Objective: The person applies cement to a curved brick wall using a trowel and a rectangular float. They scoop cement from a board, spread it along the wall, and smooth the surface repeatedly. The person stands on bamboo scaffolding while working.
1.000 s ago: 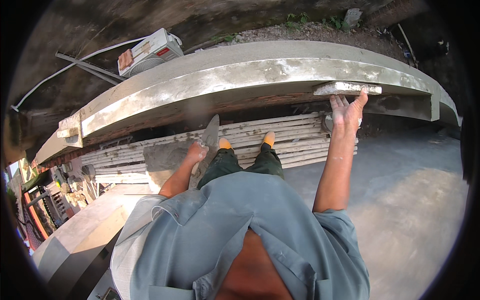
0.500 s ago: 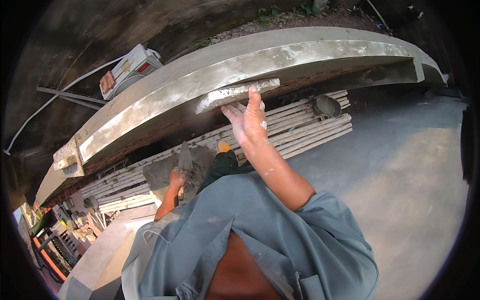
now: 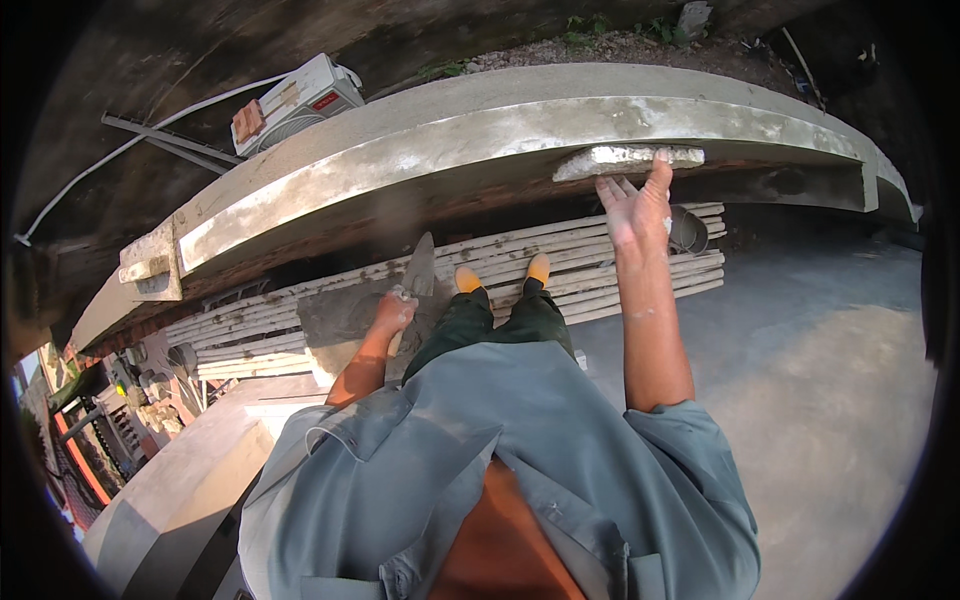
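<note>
My right hand (image 3: 640, 208) is raised and grips a flat plasterer's float (image 3: 640, 158) crusted with white, its thumb on the near edge. The float lies against the underside of the front edge of a long curved concrete ledge (image 3: 480, 132). Lower and to the left, my left hand (image 3: 394, 312) is closed around the handle of a pointed trowel (image 3: 421, 264), its blade pointing away from me. Beneath that hand lies a grey mortar-covered board (image 3: 340, 318).
My yellow boots (image 3: 538, 268) stand on pale poles (image 3: 580, 240) laid side by side. A bucket (image 3: 688, 230) sits on their right end. Another float (image 3: 146, 268) rests at the ledge's left end. Beyond the ledge is an air conditioner unit (image 3: 310, 95) with brick pieces (image 3: 247, 121) on top.
My right hand and the float have moved right along the ledge. My left hand with the trowel has shifted slightly right, and both boots now show.
</note>
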`<action>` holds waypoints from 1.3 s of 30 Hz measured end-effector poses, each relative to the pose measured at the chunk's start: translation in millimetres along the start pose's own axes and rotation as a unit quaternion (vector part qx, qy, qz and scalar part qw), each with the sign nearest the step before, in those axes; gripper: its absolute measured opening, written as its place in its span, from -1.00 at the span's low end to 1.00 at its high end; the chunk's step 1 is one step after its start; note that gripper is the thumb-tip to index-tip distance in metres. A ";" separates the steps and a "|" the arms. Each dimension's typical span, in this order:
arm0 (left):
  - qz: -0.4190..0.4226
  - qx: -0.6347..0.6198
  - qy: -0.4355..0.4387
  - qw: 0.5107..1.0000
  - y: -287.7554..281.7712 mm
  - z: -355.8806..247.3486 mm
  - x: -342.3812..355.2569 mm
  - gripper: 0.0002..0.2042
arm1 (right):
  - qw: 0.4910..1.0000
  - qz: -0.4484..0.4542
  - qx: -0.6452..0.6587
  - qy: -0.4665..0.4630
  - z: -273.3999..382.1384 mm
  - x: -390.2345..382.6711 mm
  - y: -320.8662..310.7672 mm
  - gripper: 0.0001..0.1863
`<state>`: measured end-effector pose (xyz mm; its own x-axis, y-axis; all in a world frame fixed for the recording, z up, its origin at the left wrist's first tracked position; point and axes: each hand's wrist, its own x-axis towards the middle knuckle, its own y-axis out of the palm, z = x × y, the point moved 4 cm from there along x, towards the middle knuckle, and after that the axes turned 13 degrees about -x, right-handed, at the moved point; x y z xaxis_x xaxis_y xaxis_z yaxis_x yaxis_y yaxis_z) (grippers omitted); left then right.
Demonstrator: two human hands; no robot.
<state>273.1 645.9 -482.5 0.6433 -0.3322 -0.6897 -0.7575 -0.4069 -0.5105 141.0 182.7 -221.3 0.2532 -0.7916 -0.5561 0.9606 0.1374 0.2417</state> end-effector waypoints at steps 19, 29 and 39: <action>-0.011 -0.004 -0.075 0.997 -11.4 56.9 -13.4 -0.48 | 1.000 -0.008 -0.002 -0.030 73.8 51.9 -51.1 0.25; -0.082 -0.131 -0.035 0.987 -17.7 53.6 -39.9 -0.55 | 0.977 0.145 -0.041 0.152 -135.3 -59.3 4.0 0.08; -0.197 -0.530 -0.119 0.816 -84.6 55.3 -133.0 -0.76 | 0.785 0.339 -0.366 0.367 -281.8 -95.3 37.8 -0.21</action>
<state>245.5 771.6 -376.0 0.6783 0.1266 -0.7238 0.1063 -0.9916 -0.0739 185.6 431.1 -383.3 0.4751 0.1302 -0.8703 0.3166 0.8975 0.3071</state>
